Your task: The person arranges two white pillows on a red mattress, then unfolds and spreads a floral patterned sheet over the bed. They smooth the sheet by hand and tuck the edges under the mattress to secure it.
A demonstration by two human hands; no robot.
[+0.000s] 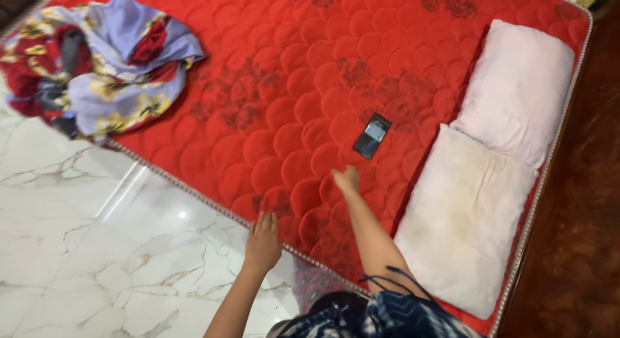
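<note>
1. Head view: right hand (347, 180) stretches across the red quilted mattress (284, 86) toward a dark smartphone (372, 136) at abt 1 o'clock from it. Fingers look loosely curled, holding nothing; near the phone, not touching.
2. Left hand (263, 240) lies flat on the mattress edge at 7 o'clock of the right hand, fingers together & straight, empty.
3. Risk: person leans w/ weight on that edge; palm could slip onto the glossy marble floor (97, 247).
4. Risk: phone lies flat on soft quilting; a hasty pinch could push it away or fumble it.
5. Two pale pillows (491, 183) at 3 o'clock, crumpled floral bedsheet (103, 60) at 10 o'clock, both well apart from the hands.
</note>
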